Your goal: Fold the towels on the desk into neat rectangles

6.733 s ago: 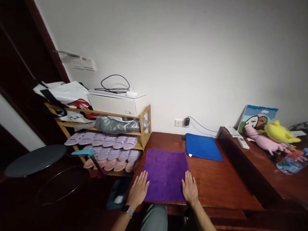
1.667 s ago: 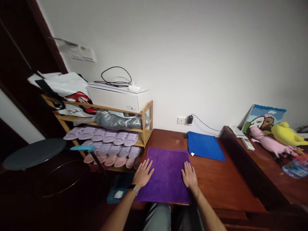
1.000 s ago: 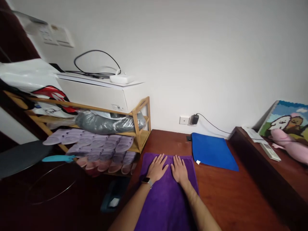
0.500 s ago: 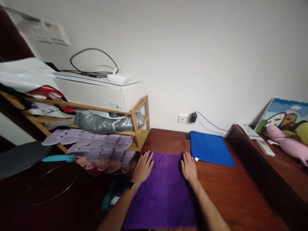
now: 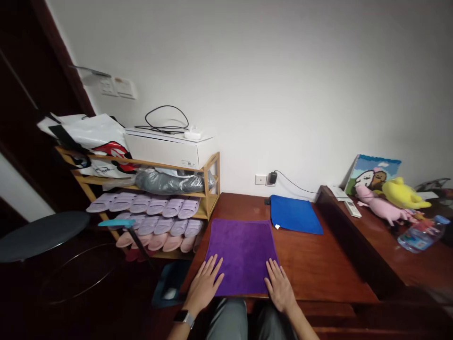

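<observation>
A purple cloth (image 5: 243, 252) lies spread flat on the reddish-brown wooden table (image 5: 304, 269), its near edge close to the table's front edge. My left hand (image 5: 205, 283), with a watch on the wrist, rests open at the cloth's near left side, fingers spread. At the near right side, my right hand (image 5: 279, 283) also lies flat, with its fingertips on the cloth's edge. A folded blue cloth (image 5: 296, 215) with a small white tag sits farther back on the right, apart from both hands.
A wooden rack (image 5: 212, 189) with rows of slippers (image 5: 173, 208), a white box (image 5: 163, 148) and bags stands left. A dark round stool (image 5: 42, 233) is near it. On the raised right surface are a remote (image 5: 353, 209), plush toys (image 5: 405, 193) and a plastic bottle (image 5: 423, 234).
Both hands have slid from the far corners of the purple cloth back toward me, to its near sides. The camera view has shifted, showing more of the right side and my legs.
</observation>
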`<move>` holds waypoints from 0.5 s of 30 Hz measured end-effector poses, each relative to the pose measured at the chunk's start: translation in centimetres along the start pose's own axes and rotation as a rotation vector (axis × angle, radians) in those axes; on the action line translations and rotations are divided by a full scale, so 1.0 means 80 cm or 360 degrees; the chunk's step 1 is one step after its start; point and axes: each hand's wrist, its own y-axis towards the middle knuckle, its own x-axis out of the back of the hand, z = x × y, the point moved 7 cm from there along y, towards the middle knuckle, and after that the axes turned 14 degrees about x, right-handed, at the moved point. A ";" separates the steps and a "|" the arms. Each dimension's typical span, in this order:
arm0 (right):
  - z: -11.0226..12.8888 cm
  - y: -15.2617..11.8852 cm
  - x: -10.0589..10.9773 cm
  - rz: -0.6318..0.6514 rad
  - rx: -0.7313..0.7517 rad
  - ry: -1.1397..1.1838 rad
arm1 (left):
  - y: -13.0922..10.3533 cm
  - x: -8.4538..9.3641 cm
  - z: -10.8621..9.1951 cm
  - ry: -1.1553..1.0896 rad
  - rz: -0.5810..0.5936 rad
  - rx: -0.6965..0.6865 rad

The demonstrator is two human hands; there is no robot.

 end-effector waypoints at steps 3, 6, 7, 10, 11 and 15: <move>-0.003 0.008 0.012 0.0038 0.0020 0.0032 | -0.005 0.000 0.006 0.0021 -0.0063 0.0052; -0.010 0.019 0.030 0.0135 0.0036 0.0089 | -0.015 0.002 0.013 0.0048 -0.0087 0.0162; -0.013 0.023 0.037 0.0163 0.0028 0.0096 | -0.019 0.004 0.013 0.0048 -0.0089 0.0186; -0.020 0.030 0.051 0.0196 -0.0092 0.0062 | -0.027 0.016 0.008 0.0023 -0.0130 0.0227; -0.019 0.031 0.053 0.0174 -0.0152 0.0034 | -0.029 0.023 0.004 0.0009 -0.0157 0.0240; 0.006 0.035 0.041 -0.0042 -0.0371 -0.0037 | -0.021 0.047 -0.021 -0.0093 -0.0229 0.0230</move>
